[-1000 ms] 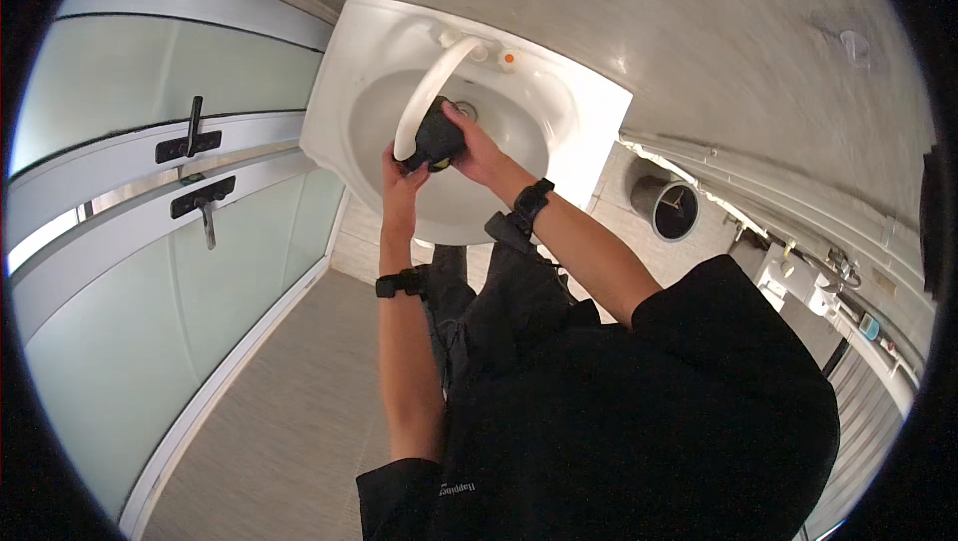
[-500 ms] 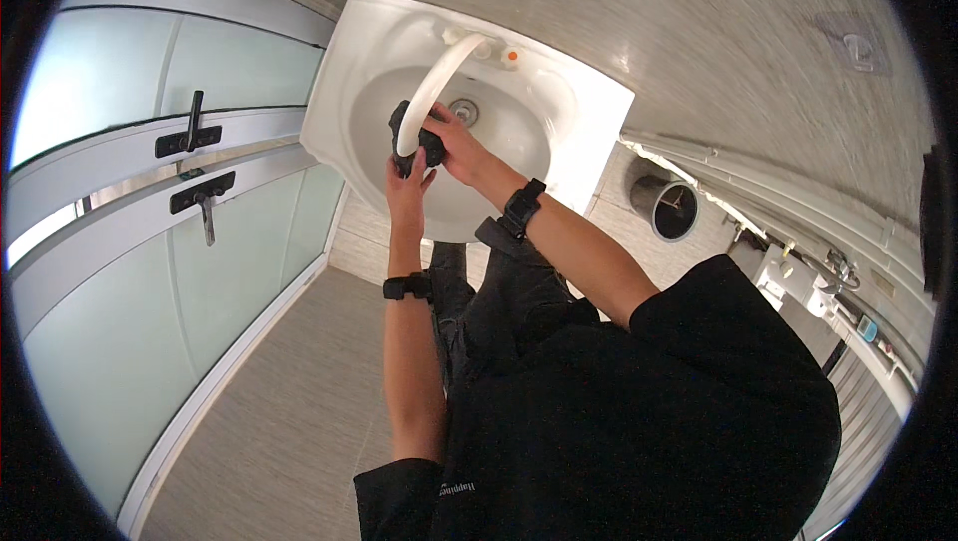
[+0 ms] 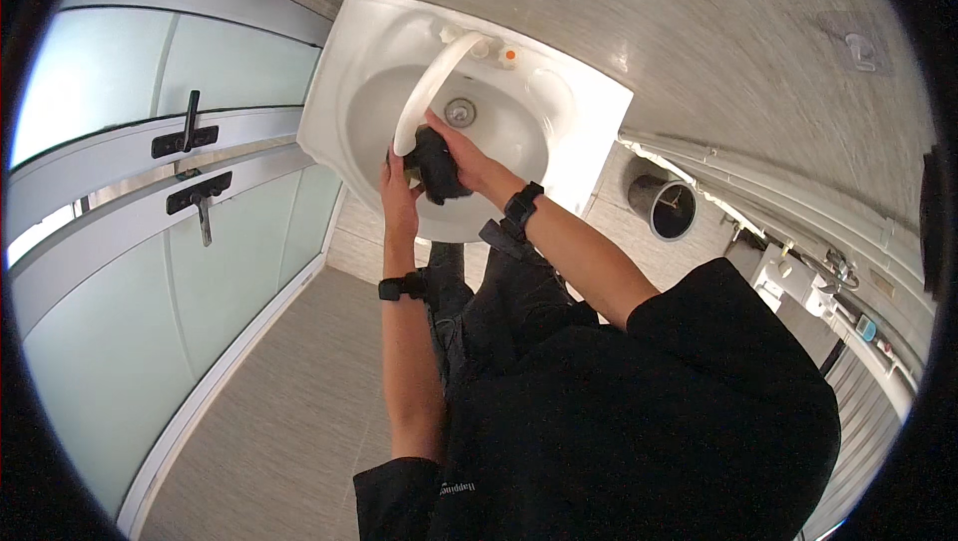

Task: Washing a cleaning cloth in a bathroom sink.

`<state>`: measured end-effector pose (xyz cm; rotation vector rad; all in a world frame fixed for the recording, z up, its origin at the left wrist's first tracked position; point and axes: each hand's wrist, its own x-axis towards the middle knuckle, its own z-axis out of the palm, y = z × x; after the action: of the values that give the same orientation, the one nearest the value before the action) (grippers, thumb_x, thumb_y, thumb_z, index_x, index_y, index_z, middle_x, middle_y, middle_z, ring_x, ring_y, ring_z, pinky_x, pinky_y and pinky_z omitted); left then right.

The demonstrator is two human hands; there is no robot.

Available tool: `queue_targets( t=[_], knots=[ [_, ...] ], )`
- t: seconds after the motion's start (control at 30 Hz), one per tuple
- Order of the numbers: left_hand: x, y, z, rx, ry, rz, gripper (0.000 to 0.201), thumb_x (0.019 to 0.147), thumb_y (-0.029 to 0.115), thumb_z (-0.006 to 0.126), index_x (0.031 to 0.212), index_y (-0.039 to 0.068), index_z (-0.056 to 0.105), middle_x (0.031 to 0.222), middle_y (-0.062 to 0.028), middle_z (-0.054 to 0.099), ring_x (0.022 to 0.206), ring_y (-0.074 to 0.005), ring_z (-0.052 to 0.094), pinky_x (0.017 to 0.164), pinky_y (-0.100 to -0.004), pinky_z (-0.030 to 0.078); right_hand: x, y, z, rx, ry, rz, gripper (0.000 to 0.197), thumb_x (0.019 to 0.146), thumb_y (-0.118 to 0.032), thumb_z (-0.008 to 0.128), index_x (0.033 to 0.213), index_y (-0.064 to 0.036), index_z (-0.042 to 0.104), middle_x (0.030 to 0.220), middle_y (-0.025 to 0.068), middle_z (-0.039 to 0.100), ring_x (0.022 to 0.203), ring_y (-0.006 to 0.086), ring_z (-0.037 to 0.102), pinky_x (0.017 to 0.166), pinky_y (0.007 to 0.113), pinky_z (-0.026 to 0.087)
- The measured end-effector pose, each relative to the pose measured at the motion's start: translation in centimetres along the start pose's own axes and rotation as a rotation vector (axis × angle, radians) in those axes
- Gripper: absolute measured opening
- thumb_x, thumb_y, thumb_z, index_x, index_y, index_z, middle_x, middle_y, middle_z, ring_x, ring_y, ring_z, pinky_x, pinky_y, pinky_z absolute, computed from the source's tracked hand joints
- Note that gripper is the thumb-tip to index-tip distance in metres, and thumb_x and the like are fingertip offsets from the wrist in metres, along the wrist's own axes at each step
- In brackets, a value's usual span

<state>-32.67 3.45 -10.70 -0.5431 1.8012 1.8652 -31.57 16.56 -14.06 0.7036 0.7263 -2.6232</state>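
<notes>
Over the white washbasin (image 3: 519, 197), both hands hold a dark, crumpled cloth (image 3: 439, 170) beneath the outlet end of the curved white faucet (image 3: 424, 97). My right hand (image 3: 467, 157) is closed on the cloth's right side, with its thumb and fingers partly hidden by the fabric. My left hand (image 3: 399, 197) grips at the left edge, its fingers close to the faucet's mouth. A small yellowish patch shows between the left hand and the cloth; I cannot make out what it is. The round metal drain (image 3: 460, 113) lies just beyond the hands.
Behind the basin runs a grey wall (image 3: 679, 32). A dark round bin (image 3: 672, 210) stands on the floor to the right, beside wall pipes (image 3: 738, 187). At left are frosted glass door panels (image 3: 110, 281) with black-plated handles (image 3: 188, 137).
The dark cloth has come nearer to me and slightly right, now hanging below the faucet's mouth. My right hand has shifted toward me with it; my left wrist has hardly moved.
</notes>
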Motion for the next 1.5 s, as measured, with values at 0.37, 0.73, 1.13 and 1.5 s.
queue_targets(
  t=[0.37,0.73,1.13,1.5],
  knots=[
    [-0.8,-1.5,-0.1,0.046,-0.020,-0.139,0.078,0.089,0.043,0.057,0.142,0.014,0.008,0.133,-0.0122,0.041,0.124,-0.0275,0.040,0.080,-0.0465,0.050,2.7,0.5,3.0,-0.153,0.407,-0.295,0.040,0.085,-0.036,0.061,0.077,0.0032,0.061,0.069,0.0032,0.057,0.057,0.0106,0.052,0.051,0.027,0.041],
    [0.5,0.8,0.4,-0.575,-0.445,-0.363,0.074,0.088,0.068,0.028,0.139,0.015,0.031,0.139,-0.0113,0.037,0.127,-0.0293,0.037,0.096,-0.0543,0.038,2.8,2.0,1.4,-0.245,0.340,-0.323,0.051,0.092,-0.046,0.047,0.084,0.0020,0.060,0.072,0.0059,0.058,0.068,0.0141,0.052,0.065,0.032,0.043],
    [5.4,0.9,2.7,-0.279,-0.026,-0.145,0.025,0.076,0.019,0.065,0.091,-0.001,0.062,0.087,-0.0074,0.063,0.078,-0.0186,0.061,0.070,-0.0297,0.049,2.1,2.2,-5.2,-1.199,0.405,-0.409,0.047,0.093,-0.042,0.044,0.132,-0.0153,0.042,0.132,0.0130,0.046,0.123,0.0377,0.038,0.096,0.053,0.032],
    [4.4,1.4,2.4,0.301,-0.299,0.715,0.034,0.070,0.011,0.069,0.103,0.004,0.061,0.100,-0.0141,0.059,0.092,-0.0306,0.059,0.079,-0.0358,0.047,-0.7,2.9,1.4,0.450,0.239,-0.124,0.052,0.090,-0.055,0.043,0.120,-0.0146,0.052,0.112,0.0052,0.059,0.102,0.0209,0.057,0.090,0.040,0.046]
  ],
)
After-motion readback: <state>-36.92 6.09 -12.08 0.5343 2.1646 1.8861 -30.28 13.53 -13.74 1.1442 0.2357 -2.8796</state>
